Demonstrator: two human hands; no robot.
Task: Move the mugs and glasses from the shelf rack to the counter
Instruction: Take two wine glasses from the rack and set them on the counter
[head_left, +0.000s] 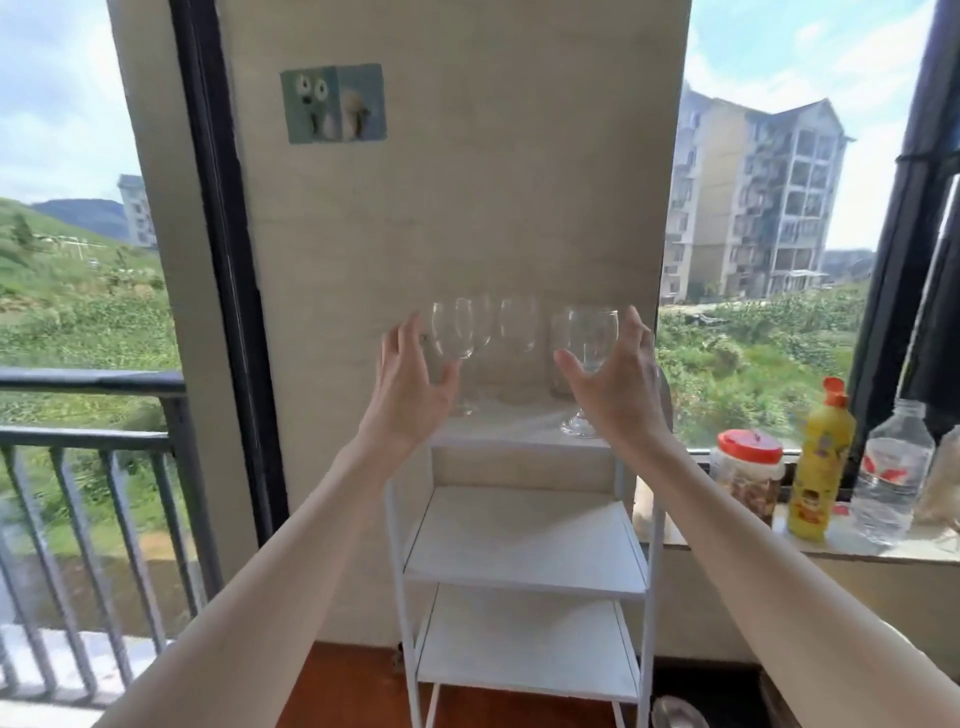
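Head view looks at a plain beige wall panel (467, 208) in the frame's centre, flanked by windows with green hillside at left and an apartment block (753, 197) at upper right. Below centre stands a white shelf rack (524, 540); its two lower shelves show bare white boards. On its top shelf several clear stemmed glasses stand upright, stems vertical, bowls opening upward. The left hand (410, 384) reaches up with fingers spread beside the left glass (457, 332), whether touching I cannot tell. The right hand (618, 379), fingers apart, cups the right glass (589, 338). On the sill at lower right stand a red-lidded jar (748, 478) holding brownish contents, a yellow bottle (821, 467) and a clear water bottle (893, 467).
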